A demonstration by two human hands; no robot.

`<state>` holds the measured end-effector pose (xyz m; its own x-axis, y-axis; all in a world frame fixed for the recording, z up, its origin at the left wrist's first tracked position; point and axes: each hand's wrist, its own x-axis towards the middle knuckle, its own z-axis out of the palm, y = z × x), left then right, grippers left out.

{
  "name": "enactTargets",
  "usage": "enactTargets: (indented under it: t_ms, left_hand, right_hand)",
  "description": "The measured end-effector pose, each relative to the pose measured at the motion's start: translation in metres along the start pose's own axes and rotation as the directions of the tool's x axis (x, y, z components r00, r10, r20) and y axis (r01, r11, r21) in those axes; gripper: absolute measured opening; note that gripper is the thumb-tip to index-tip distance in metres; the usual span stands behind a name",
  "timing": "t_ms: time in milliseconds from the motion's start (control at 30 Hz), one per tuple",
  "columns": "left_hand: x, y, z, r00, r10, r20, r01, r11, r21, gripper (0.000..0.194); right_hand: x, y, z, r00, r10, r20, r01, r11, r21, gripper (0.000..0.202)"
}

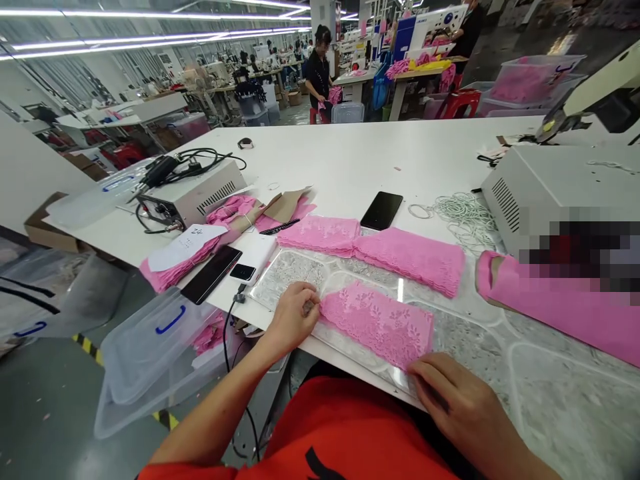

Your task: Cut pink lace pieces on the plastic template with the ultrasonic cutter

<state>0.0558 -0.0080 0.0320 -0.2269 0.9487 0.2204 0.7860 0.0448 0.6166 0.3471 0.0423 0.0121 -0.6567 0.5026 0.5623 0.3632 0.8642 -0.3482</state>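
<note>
A pink lace fabric piece (377, 323) lies flat on the marbled mat (465, 337) at the table's front edge. My left hand (295, 313) pinches its left end between thumb and forefinger. At the lower right corner, my right hand (457, 393) has thumb and fingertips closed on the lace edge. Just beyond lie two stacks of similar pink lace, a left stack (320, 235) and a right stack (413, 259), end to end. A long pink fabric strip (565, 303) rests farther right.
Two dark phones, one at the back (383, 210) and one at left (211, 273), lie near a small white device (243, 272) with a cable. Pale elastic loops (465, 217) sit by a grey box (565, 193). Plastic bins (145, 360) stand below left. A co-worker (320, 73) is behind the table.
</note>
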Motion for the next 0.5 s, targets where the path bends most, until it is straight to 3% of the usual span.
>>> enactTargets:
  t_ms: [233, 367, 500]
  left_hand:
    - [-0.015, -0.005, 0.004, 0.998, 0.069, -0.004, -0.069, 0.993, 0.097, 0.012]
    - [-0.021, -0.013, -0.006, 0.986, 0.165, 0.02, -0.166, 0.983, 0.084, 0.026]
    - [-0.017, -0.029, -0.019, 0.942, 0.311, 0.124, -0.321, 0.945, 0.065, 0.024]
  right_hand:
    - [-0.001, 0.001, -0.003, 1.0, -0.014, 0.012, 0.013, 0.999, 0.03, 0.014]
    - [-0.002, 0.005, -0.006, 1.0, 0.016, 0.017, -0.017, 0.999, 0.033, 0.013]
    - [-0.004, 0.012, -0.004, 0.999, -0.029, 0.022, 0.028, 0.999, 0.017, 0.016]
